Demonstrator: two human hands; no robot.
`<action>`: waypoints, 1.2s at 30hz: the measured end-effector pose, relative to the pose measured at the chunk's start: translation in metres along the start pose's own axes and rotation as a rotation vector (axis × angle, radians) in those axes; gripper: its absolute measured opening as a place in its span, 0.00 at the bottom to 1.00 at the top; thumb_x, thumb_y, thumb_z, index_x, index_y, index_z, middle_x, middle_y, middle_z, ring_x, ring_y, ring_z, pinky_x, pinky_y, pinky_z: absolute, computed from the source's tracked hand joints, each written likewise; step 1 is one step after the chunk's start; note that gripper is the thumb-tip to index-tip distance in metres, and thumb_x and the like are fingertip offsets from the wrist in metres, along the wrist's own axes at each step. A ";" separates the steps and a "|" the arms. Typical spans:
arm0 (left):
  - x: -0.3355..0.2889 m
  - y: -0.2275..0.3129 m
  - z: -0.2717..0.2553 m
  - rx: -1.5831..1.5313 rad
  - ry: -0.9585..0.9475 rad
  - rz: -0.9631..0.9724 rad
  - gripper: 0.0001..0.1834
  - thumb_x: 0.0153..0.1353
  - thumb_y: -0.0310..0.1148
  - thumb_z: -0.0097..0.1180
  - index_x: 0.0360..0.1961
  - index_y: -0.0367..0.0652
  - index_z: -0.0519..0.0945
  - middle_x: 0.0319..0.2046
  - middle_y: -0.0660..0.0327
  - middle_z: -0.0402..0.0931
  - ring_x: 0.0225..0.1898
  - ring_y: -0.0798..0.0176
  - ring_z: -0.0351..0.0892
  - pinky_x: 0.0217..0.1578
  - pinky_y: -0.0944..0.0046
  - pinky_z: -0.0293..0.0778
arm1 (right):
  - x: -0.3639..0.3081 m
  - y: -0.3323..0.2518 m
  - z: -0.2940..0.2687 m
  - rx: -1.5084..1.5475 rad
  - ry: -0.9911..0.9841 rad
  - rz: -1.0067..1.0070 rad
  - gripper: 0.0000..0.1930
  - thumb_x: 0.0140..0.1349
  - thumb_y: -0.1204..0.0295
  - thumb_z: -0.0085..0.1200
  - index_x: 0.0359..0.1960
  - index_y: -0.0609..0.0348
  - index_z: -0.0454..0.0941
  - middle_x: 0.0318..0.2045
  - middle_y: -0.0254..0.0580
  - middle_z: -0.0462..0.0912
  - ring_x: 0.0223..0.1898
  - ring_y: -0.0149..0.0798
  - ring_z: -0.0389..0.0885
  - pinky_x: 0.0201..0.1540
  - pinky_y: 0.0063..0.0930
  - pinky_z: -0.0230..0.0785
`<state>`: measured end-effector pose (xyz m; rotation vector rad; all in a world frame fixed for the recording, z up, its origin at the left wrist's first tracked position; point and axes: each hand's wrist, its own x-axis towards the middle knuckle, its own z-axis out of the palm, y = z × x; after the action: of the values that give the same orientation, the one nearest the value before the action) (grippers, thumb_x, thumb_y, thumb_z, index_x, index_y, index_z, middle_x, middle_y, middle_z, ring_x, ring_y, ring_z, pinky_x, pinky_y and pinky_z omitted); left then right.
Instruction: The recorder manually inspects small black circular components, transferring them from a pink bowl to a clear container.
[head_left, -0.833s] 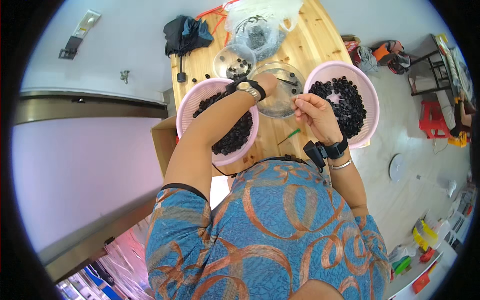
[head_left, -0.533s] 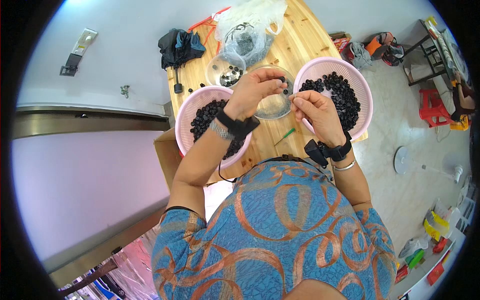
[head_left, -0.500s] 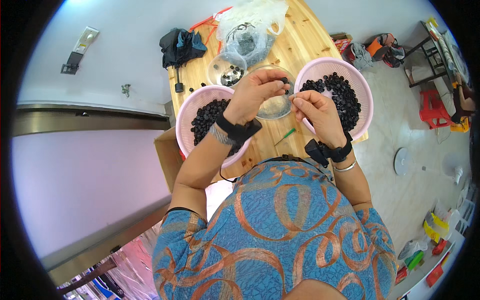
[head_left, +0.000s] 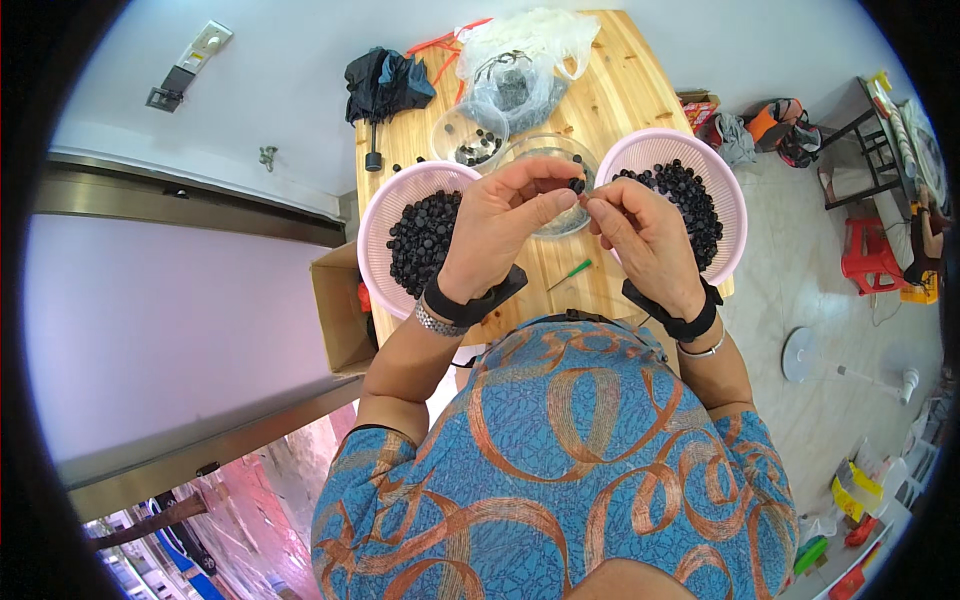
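Upper centre: the left hand, fingers grasping a black piece, had neared the right hand (fingers pinched, contents unclear), apparently allowing two-handed work.

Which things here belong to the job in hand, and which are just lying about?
Seemingly in the job:
black piece in the left hand
left pink basket and right pink basket, both holding black pieces
clear round dish
smaller clear tub

Apparently just lying about:
compact umbrella
red plastic stool
green-handled tool, though it may be for this work
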<state>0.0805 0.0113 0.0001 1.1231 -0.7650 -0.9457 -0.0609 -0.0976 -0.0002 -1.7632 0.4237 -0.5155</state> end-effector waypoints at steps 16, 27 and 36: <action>-0.005 -0.015 0.028 0.372 -0.144 0.093 0.10 0.54 0.19 0.54 0.39 0.34 0.76 0.37 0.59 0.77 0.38 0.66 0.77 0.41 0.70 0.73 | -0.026 -0.007 -0.030 -0.508 0.070 -0.312 0.06 0.52 0.72 0.56 0.29 0.61 0.74 0.21 0.40 0.73 0.20 0.40 0.73 0.22 0.28 0.64; -0.012 -0.053 0.043 -0.563 -0.103 -0.451 0.08 0.60 0.24 0.49 0.41 0.38 0.73 0.37 0.60 0.75 0.40 0.66 0.76 0.44 0.68 0.74 | -0.044 0.024 -0.038 -0.013 0.160 -0.247 0.11 0.50 0.79 0.58 0.36 0.62 0.76 0.25 0.32 0.70 0.21 0.22 0.65 0.23 0.14 0.57; -0.010 -0.059 0.066 -0.545 -0.103 -0.411 0.11 0.60 0.24 0.50 0.44 0.38 0.72 0.37 0.62 0.74 0.39 0.69 0.75 0.43 0.70 0.73 | -0.057 0.047 -0.051 0.076 0.180 -0.208 0.08 0.50 0.78 0.59 0.34 0.61 0.78 0.26 0.29 0.71 0.22 0.20 0.63 0.24 0.13 0.56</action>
<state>0.0050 -0.0143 -0.0388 0.7593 -0.3187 -1.4620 -0.1368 -0.1197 -0.0420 -1.7031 0.3425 -0.8322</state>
